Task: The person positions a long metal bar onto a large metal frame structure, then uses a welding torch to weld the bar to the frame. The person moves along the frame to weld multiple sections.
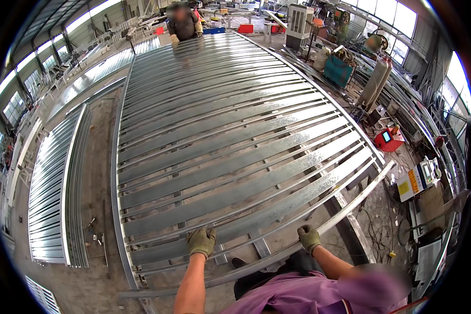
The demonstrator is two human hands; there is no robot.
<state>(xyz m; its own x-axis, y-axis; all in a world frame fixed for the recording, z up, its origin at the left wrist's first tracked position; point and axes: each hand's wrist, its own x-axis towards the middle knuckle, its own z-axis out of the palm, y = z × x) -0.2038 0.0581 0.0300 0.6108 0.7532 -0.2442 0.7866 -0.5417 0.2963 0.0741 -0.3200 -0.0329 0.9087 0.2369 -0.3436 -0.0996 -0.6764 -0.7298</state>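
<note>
A large grille-like panel of shiny metal slats (235, 157) stretches away in front of me, its slats lying side by side within a metal side rail (116, 172). At its near end my left hand (202, 243), in a green work glove, has its fingers curled over a slat. My right hand (310, 238), gloved the same, is closed around a long metal bar (356, 202). That bar crosses close to my body, beyond the panel's near edge; it looks bent in this wide view. My fingertips are partly hidden on both hands.
A co-worker (183, 23) in gloves leans over the panel's far end. Stacked slatted panels (55, 193) lie at left. On the right are a red machine (389, 139), a white-and-orange box (417, 179), grey gas cylinders (376, 82), a teal machine (338, 71) and loose cables (379, 230).
</note>
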